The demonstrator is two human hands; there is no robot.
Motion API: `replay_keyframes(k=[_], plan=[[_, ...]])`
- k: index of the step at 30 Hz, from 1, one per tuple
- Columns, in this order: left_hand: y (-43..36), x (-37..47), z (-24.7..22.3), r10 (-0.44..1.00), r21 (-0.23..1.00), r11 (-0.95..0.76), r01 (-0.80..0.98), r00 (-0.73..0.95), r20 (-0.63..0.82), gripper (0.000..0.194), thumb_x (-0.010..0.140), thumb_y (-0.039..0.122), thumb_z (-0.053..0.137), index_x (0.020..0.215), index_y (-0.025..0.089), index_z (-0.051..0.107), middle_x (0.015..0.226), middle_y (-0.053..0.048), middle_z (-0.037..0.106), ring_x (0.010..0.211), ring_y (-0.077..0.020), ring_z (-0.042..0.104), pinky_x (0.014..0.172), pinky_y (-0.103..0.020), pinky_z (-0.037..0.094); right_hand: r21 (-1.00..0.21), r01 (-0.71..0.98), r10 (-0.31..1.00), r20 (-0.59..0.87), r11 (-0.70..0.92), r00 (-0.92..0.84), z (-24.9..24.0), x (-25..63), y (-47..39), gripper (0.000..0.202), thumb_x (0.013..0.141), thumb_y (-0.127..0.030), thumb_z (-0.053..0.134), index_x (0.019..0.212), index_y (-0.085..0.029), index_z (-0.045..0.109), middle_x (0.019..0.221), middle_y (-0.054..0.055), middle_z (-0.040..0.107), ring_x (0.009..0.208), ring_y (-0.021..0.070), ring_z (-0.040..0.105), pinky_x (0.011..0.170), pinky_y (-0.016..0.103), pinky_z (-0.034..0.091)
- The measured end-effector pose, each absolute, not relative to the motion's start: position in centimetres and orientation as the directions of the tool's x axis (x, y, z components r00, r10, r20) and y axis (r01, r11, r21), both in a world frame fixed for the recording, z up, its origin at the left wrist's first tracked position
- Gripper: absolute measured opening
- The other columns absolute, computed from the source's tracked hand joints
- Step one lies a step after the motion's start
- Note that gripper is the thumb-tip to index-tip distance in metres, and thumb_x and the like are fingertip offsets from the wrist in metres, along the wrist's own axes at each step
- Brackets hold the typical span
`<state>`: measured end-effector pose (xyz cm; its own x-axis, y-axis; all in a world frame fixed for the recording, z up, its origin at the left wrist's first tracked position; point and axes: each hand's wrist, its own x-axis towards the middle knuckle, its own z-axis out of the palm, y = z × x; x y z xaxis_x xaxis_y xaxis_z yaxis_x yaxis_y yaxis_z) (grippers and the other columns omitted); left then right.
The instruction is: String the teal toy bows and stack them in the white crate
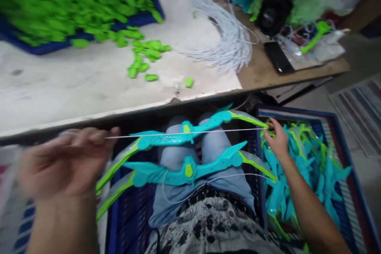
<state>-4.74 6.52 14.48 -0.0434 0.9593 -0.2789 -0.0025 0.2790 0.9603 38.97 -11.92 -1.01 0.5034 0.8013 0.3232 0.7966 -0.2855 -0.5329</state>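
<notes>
Fingers of our left hand, blurred, curl together and pinch one end of a taut white string; those of our right hand clamp thumb against fingertips on the right tip of the farther bow, where the string ends. Nearest us, over our lap, lies the nearer bow, turquoise and lime, its own cord hanging slack. Just beyond it the farther bow spans our knees, string crossing above. At our right, a crate holds more bow parts. Farther off, the table carries scattered lime pieces, a blue bin heaped with others, a phone and a bundle of white strings.
</notes>
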Motion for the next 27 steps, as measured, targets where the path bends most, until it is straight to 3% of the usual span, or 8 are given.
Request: replay_keyframes(k=[4,7,9,11,14,17,22,27], plan=[[2.7,-4.6,11.9,0.932,0.899,0.354,-0.259,0.014,-0.363,0.020,0.052,0.030,0.081,0.062,0.023,0.066,0.062,0.006,0.068,0.076,-0.0190,0.066,0.094,-0.040,0.049,-0.319,0.936,0.802,0.516,-0.147,0.302,1.3,36.0,-8.0,0.031,0.085,-0.031,0.054,0.112,-0.018,0.062,0.098,0.012,0.068,0.095,0.0287,0.058,0.088,0.048,0.044],[1.0,-2.5,9.8,0.891,0.822,0.447,-0.353,0.092,-0.445,0.042,0.050,0.034,0.087,0.084,0.021,0.066,0.066,0.001,0.070,0.076,-0.0203,0.069,0.089,-0.039,0.050,-0.277,0.925,0.840,0.537,0.259,-0.074,2.7,28.0,-3.2,0.024,0.089,-0.024,0.051,0.111,-0.021,0.062,0.103,0.010,0.067,0.099,0.0253,0.057,0.091,0.042,0.043],[0.3,-1.2,9.0,0.869,0.765,0.489,-0.419,0.158,-0.469,0.048,0.048,0.038,0.088,0.085,0.019,0.064,0.067,0.000,0.070,0.073,-0.0187,0.069,0.084,-0.034,0.052,-0.233,0.832,0.822,0.426,0.504,-0.378,2.7,21.5,-0.3,0.025,0.090,-0.026,0.051,0.112,-0.021,0.062,0.111,0.010,0.064,0.105,0.0253,0.055,0.094,0.041,0.042],[-0.2,-0.4,8.9,0.847,0.715,0.528,-0.459,0.220,-0.484,0.047,0.046,0.040,0.089,0.076,0.016,0.061,0.064,-0.001,0.068,0.066,-0.0163,0.067,0.075,-0.030,0.052,-0.194,0.787,0.808,0.212,0.585,-0.549,2.3,15.8,2.1,0.030,0.089,-0.028,0.052,0.116,-0.020,0.062,0.111,0.012,0.063,0.103,0.0266,0.054,0.097,0.042,0.039],[-0.5,0.0,9.4,0.829,0.659,0.559,-0.502,0.314,-0.463,0.043,0.053,0.043,0.086,0.070,0.014,0.058,0.057,0.000,0.062,0.057,-0.0127,0.061,0.065,-0.026,0.051,-0.155,0.799,0.791,-0.124,0.581,-0.599,2.4,11.5,4.5,0.047,0.088,-0.030,0.053,0.133,-0.020,0.051,0.103,0.012,0.063,0.095,0.0267,0.056,0.092,0.041,0.040],[-0.5,-0.6,9.9,0.854,0.632,0.520,-0.575,0.334,-0.399,0.037,0.061,0.041,0.082,0.069,0.014,0.058,0.050,0.005,0.051,0.046,-0.0070,0.048,0.057,-0.024,0.047,-0.125,0.837,0.791,-0.279,0.533,-0.545,3.7,11.8,6.1,0.065,0.088,-0.025,0.051,0.149,-0.020,0.027,0.104,0.013,0.064,0.095,0.0259,0.058,0.086,0.037,0.042],[0.9,-4.7,9.7,0.934,0.762,0.225,-0.607,-0.089,-0.346,0.035,0.059,0.039,0.082,0.072,0.014,0.062,0.047,0.008,0.041,0.042,-0.0039,0.035,0.045,-0.019,0.032,-0.230,0.816,0.727,-0.372,0.531,-0.578,4.9,16.0,8.2,0.062,0.085,-0.021,0.052,0.144,-0.032,0.038,0.111,0.006,0.067,0.098,0.0219,0.063,0.082,0.029,0.045],[3.0,-10.3,8.5,0.811,0.942,0.002,-0.335,-0.551,-0.198,0.031,0.062,0.040,0.078,0.075,0.013,0.067,0.048,0.006,0.047,0.041,-0.0043,0.034,0.041,-0.019,0.022,-0.354,0.823,0.738,-0.376,0.445,-0.560,4.4,17.6,8.8,0.058,0.079,-0.018,0.052,0.134,-0.035,0.052,0.120,-0.002,0.067,0.103,0.0209,0.065,0.084,0.027,0.048]])
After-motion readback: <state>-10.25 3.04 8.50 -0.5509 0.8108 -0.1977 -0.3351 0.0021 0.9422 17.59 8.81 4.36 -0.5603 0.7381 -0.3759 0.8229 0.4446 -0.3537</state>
